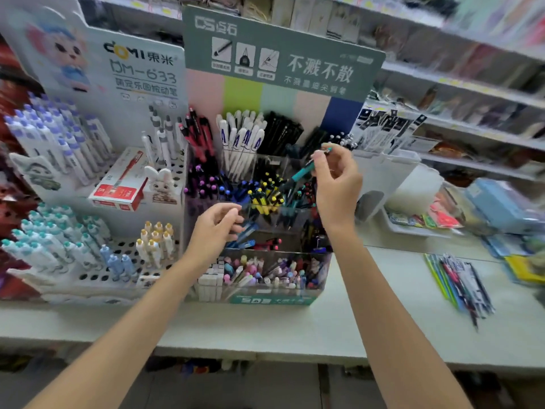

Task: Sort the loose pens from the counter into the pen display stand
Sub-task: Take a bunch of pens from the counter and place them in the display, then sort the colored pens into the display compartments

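A clear tiered pen display stand (323,270) with a green header sits mid-counter, its compartments full of colour-sorted pens. My right hand (336,181) pinches a teal pen (300,174) above the middle tier, tip slanting down toward the teal-capped pens there. My left hand (218,225) hovers over the stand's lower left side with curled fingers; nothing shows in it. A pile of loose pens (460,283) lies on the counter (354,326) to the right.
A white peg-hole pen rack (97,276) with a red box (121,184) stands left of the stand. A white bin (383,178) and stationery packets (424,219) lie to the right. Store shelves run behind.
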`<state>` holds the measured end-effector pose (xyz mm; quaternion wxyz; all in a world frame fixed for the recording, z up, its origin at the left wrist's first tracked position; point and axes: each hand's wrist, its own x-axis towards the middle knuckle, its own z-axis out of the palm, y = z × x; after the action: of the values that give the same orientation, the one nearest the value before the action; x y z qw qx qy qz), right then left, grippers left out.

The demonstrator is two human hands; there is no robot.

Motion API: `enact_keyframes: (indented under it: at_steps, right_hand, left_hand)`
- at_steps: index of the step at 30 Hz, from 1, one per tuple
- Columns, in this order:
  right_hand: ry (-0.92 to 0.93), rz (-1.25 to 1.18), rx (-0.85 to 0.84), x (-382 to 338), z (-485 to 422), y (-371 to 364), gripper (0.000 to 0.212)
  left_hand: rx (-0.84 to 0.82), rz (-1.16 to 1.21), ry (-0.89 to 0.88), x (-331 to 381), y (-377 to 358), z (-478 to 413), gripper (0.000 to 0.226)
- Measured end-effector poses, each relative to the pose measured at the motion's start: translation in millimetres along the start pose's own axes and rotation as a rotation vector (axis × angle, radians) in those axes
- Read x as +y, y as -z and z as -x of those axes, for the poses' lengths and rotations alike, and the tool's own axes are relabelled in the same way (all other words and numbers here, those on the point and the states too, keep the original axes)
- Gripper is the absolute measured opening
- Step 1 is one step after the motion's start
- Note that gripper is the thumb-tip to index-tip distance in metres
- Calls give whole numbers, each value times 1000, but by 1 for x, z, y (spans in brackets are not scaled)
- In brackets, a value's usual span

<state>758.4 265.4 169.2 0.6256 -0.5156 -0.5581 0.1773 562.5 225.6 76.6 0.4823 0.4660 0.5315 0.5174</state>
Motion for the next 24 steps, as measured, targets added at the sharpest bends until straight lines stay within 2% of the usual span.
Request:
enact_keyframes:
  at_steps: [2,3,5,8,10,13,15,17,21,24]
  right_hand:
    - [37,72,94,7,-11,11,14]
    - [44,101,90,11,-13,12,12]
    - [38,158,-11,24,-14,8,8]
    - [83,388,-254,51,-10,-5,18]
    - [173,580,-297,62,-9,-11,26]
    - [188,815,-431,65,-12,-12,32]
    - [172,842,-503,65,-11,-6,36]
    - [180,725,-435,65,-4,5,41]
    - [164,556,-102,78,16,62,31]
    - [14,558,-58,107,33,128,27]
  left_hand:
    - [48,-26,11,-3,0,0,18]
    - [60,-35,15,-4,0,0,18]
    - [66,-49,22,-5,-2,2,18]
    - [71,-81,21,-6,-3,5,17]
    - [65,-113,15,-7,-3,8,18]
    - [56,-145,14,-7,-3,9,18]
    - [51,-150,9,-6,-6,9,18]
    - [47,-144,2,-4,-12,10,18]
    - [-46,-169,-4,6,-46,15,15]
    - [-134,-208,-20,6,-88,24,14]
